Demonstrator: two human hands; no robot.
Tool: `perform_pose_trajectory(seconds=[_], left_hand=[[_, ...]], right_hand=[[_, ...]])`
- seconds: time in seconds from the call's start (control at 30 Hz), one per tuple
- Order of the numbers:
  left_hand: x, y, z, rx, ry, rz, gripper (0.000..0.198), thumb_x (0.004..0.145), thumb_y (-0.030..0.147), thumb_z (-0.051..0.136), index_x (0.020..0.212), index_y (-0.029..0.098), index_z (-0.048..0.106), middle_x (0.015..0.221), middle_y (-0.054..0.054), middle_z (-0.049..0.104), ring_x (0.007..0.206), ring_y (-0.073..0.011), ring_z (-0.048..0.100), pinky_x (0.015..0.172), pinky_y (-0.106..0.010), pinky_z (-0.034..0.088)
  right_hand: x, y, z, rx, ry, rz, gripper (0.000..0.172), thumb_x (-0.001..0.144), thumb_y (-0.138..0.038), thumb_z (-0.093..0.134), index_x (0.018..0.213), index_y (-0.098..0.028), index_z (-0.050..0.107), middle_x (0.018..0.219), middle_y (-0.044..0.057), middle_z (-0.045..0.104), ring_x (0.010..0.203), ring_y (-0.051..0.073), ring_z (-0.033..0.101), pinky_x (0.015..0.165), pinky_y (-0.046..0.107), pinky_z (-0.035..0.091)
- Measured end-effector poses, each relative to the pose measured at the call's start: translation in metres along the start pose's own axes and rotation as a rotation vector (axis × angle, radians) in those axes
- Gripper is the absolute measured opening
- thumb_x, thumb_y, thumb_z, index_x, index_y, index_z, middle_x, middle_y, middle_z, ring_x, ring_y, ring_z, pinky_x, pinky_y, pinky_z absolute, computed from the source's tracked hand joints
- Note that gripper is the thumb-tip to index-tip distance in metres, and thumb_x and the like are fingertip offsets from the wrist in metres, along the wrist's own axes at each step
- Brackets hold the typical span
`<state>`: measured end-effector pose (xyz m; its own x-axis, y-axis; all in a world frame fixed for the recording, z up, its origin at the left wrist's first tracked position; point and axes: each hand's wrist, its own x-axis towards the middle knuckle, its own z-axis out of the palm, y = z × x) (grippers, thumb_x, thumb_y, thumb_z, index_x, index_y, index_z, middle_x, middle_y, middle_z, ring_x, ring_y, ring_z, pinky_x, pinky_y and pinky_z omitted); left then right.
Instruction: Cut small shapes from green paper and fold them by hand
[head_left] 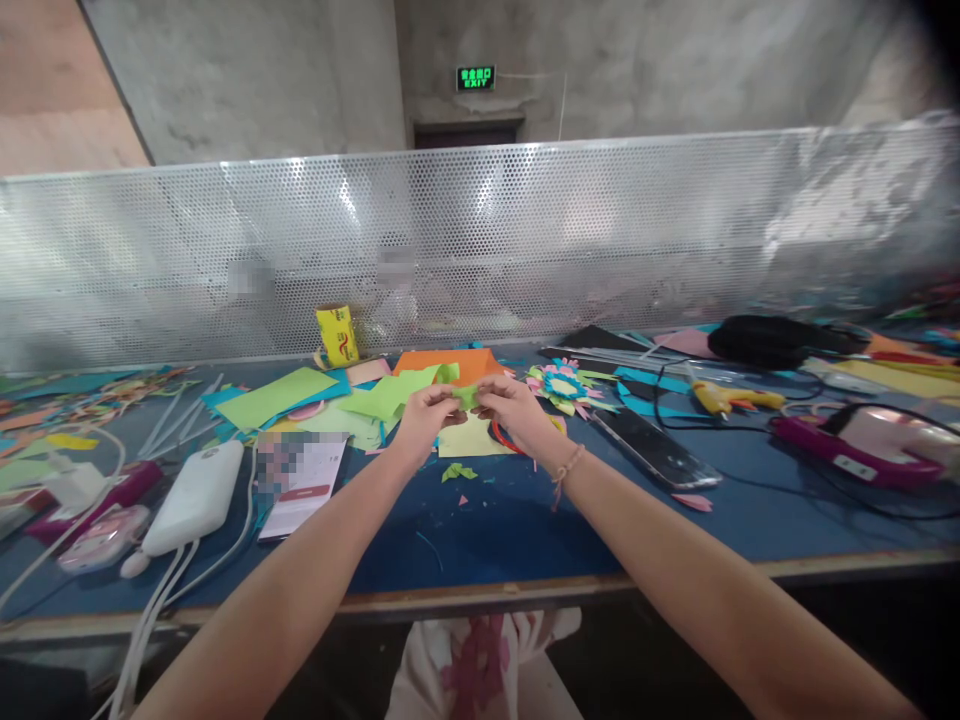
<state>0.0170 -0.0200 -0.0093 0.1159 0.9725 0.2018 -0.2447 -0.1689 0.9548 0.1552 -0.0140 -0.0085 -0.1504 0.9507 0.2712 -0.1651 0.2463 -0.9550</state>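
Between my two hands, above the middle of the blue table, is a small piece of green paper (466, 397). My left hand (429, 420) pinches its left end, and my right hand (517, 410) pinches the right end. Below them a folded green scrap (458, 472) lies on the tabletop. Larger green paper (390, 393) and an orange sheet (450, 361) lie just behind my hands. A pale yellow sheet (469, 440) is partly covered by my right hand. Right of that hand sits a paper flower (564, 385) in blue, pink and pale yellow.
A dark phone (656, 448) and a yellow glue gun (735, 398) lie to the right. On the left are a lit phone (304, 490), a white power bank (196, 495) with cables, and a yellow box (337, 335). A perforated metal panel (480, 250) stands along the back.
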Motion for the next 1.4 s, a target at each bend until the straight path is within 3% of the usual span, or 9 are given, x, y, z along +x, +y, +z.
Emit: perform_pose_trajectory(seconds=[0.3, 0.43, 0.6, 0.87, 0.93, 1.07, 1.17, 1.27, 1.4], left_hand=[[-0.003, 0.007, -0.001, -0.143, -0.050, -0.069, 0.013, 0.056, 0.017, 0.063, 0.068, 0.012, 0.060, 0.064, -0.004, 0.063, 0.060, -0.0127, 0.060, 0.065, -0.029, 0.048], [-0.003, 0.007, -0.001, -0.073, -0.034, -0.043, 0.017, 0.059, 0.026, 0.065, 0.065, 0.011, 0.061, 0.062, -0.004, 0.062, 0.058, -0.0117, 0.059, 0.066, -0.030, 0.049], [-0.001, 0.000, -0.001, 0.081, 0.019, 0.017, 0.031, 0.050, 0.029, 0.075, 0.071, 0.012, 0.060, 0.060, -0.001, 0.061, 0.055, -0.0105, 0.057, 0.064, -0.029, 0.049], [-0.001, 0.002, -0.001, 0.101, 0.038, -0.020, 0.029, 0.048, 0.030, 0.075, 0.064, 0.011, 0.061, 0.057, -0.001, 0.059, 0.053, -0.0090, 0.055, 0.065, -0.029, 0.049], [0.000, 0.003, -0.001, 0.085, 0.035, -0.043, 0.027, 0.049, 0.029, 0.075, 0.064, 0.011, 0.061, 0.056, 0.000, 0.058, 0.052, -0.0085, 0.055, 0.064, -0.028, 0.049], [0.003, 0.000, -0.004, 0.041, 0.056, -0.109, 0.021, 0.053, 0.022, 0.071, 0.066, 0.012, 0.059, 0.055, 0.001, 0.057, 0.051, -0.0088, 0.054, 0.063, -0.028, 0.048], [0.005, -0.001, -0.005, -0.003, 0.071, -0.118, 0.019, 0.054, 0.019, 0.070, 0.066, 0.012, 0.057, 0.057, 0.000, 0.057, 0.053, -0.0095, 0.056, 0.064, -0.028, 0.048], [0.004, -0.001, -0.004, -0.040, 0.039, -0.107, 0.019, 0.056, 0.023, 0.069, 0.067, 0.012, 0.058, 0.063, -0.003, 0.060, 0.059, -0.0108, 0.058, 0.066, -0.028, 0.048], [0.003, -0.001, -0.002, -0.002, -0.008, -0.029, 0.025, 0.060, 0.032, 0.068, 0.073, 0.012, 0.059, 0.069, -0.004, 0.061, 0.065, -0.0115, 0.058, 0.070, -0.028, 0.048]], right_hand=[[-0.004, -0.006, 0.002, 0.176, -0.021, 0.058, 0.007, 0.058, -0.021, 0.058, 0.062, -0.018, 0.053, 0.059, -0.002, 0.056, 0.053, 0.010, 0.054, 0.062, 0.026, 0.046], [-0.001, -0.001, 0.001, 0.032, -0.033, -0.001, 0.014, 0.062, -0.029, 0.060, 0.062, -0.017, 0.053, 0.058, -0.001, 0.056, 0.056, 0.010, 0.055, 0.063, 0.027, 0.046], [0.000, 0.003, -0.002, -0.186, -0.009, -0.082, 0.020, 0.059, -0.029, 0.066, 0.074, -0.017, 0.058, 0.061, -0.002, 0.058, 0.057, 0.009, 0.054, 0.060, 0.024, 0.046], [0.002, 0.003, -0.004, -0.281, -0.019, -0.091, 0.011, 0.064, -0.027, 0.063, 0.067, -0.017, 0.060, 0.060, 0.000, 0.060, 0.055, 0.010, 0.057, 0.058, 0.026, 0.047], [0.002, 0.002, -0.005, -0.389, -0.018, -0.153, 0.009, 0.067, -0.026, 0.060, 0.070, -0.018, 0.061, 0.065, 0.001, 0.062, 0.059, 0.012, 0.058, 0.060, 0.027, 0.048], [0.000, 0.002, -0.006, -0.685, -0.089, -0.482, 0.018, 0.069, -0.020, 0.059, 0.086, -0.022, 0.064, 0.089, 0.005, 0.062, 0.082, 0.015, 0.057, 0.068, 0.028, 0.048], [0.000, 0.004, -0.007, -0.775, -0.145, -0.616, 0.019, 0.071, -0.019, 0.058, 0.088, -0.022, 0.065, 0.090, 0.005, 0.062, 0.082, 0.015, 0.057, 0.068, 0.028, 0.049], [0.000, 0.003, -0.007, -0.796, -0.087, -0.602, 0.014, 0.073, -0.017, 0.056, 0.082, -0.020, 0.066, 0.083, 0.005, 0.064, 0.074, 0.014, 0.058, 0.067, 0.027, 0.049], [-0.001, -0.002, -0.006, -0.732, -0.015, -0.463, 0.009, 0.069, -0.020, 0.059, 0.075, -0.018, 0.066, 0.077, 0.005, 0.065, 0.072, 0.014, 0.059, 0.064, 0.026, 0.049]])
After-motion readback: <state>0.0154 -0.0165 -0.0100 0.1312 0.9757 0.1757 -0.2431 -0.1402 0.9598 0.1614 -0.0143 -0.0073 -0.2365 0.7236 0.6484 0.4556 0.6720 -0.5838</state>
